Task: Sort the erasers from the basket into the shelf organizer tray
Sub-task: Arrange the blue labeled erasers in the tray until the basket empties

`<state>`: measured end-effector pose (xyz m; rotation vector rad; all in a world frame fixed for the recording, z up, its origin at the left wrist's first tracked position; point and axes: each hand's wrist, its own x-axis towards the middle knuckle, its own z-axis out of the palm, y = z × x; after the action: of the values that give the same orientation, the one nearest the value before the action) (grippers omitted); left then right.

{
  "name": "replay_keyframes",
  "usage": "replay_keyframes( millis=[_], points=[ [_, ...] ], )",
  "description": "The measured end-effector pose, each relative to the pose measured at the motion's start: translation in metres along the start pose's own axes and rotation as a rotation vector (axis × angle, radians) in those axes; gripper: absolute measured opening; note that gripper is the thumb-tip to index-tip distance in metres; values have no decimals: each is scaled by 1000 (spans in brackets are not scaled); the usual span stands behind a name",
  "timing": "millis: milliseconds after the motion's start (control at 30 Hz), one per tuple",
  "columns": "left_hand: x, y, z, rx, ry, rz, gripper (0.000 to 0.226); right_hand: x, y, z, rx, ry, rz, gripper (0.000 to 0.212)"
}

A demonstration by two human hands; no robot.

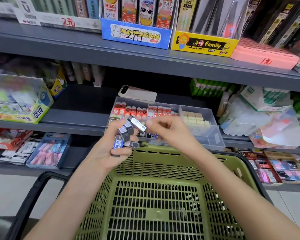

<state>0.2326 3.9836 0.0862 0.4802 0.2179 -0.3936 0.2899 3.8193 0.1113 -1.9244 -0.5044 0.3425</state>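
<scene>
left hand [111,149]: curled round a bunch of erasers [126,134], gripping them firmly, palm turned up.
erasers: black blocks in blue-and-white sleeves, held just short of the tray [213,135], above the far rim of the basket [154,163]; one juts out to the right.
basket: green mesh, near and centre; no stock visible on its floor.
right hand [166,132]: blurred, fingers drawn together, thumb and forefinger at the jutting eraser's end; whether it has hold cannot be told.
tray: clear organizer on the shelf, just beyond both hands; red-sleeved rows [133,110] far, cream blocks [192,118] right, black 2B blocks [142,134] near-middle, partly hidden.
step in hand: seemingly drawing single erasers from the handful for placing; basket apparently emptied.
next move calls for: a clean pinch on one eraser, then setting it among the black 2B blocks, sleeve aligned with its neighbours.
</scene>
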Motion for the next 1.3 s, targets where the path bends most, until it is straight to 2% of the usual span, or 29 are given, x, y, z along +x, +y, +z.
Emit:
replay_keyframes(
  millis=[33, 100, 233, 333, 400, 500, 633, 833, 933, 1000, 1100, 1233, 1300],
  points=[
    [0, 0, 2, 4, -17, -5, 58, -4, -2, 5, 69, -33, -8, 4],
    [1, -1, 4, 10, -37, -8, 55, -7, -2, 13, 117, -21, -42, 10],
    [3, 3, 5, -11, 6, 54, 56, 2, 2, -2, 218, 108, -58, 7],
    [2, 7, 4, -15, 31, 98, 59, 18, 14, -20, 5, 190, 47, 7],
    [1, 9, 2, -20, 62, 101, 58, 25, 23, -24, -161, 165, 109, 9],
    [1, 10, 1, -14, 101, 102, 58, 30, 33, -22, -279, 104, 139, 16],
    [3, 8, 2, 19, 172, 99, 25, 32, 37, -17, -499, 67, 92, 21],
    [6, 4, 6, 37, 226, 92, 18, 24, 37, -10, -786, 82, -13, 15],
    [7, 2, 6, 53, 242, 93, 18, 14, 37, -7, -916, 185, -126, 25],
    [6, 1, 6, 71, 255, 93, 17, 12, 38, -7, -864, 202, -141, 27],
    [6, 0, 6, 77, 267, 95, 16, 12, 38, -4, -766, 137, -112, 30],
    [6, -2, 8, 82, 273, 100, 19, 7, 27, -7, -817, 202, -152, 28],
    [6, -2, 9, 99, 295, 110, 21, -1, 15, -6, -602, 217, -210, 24]
  ],
)
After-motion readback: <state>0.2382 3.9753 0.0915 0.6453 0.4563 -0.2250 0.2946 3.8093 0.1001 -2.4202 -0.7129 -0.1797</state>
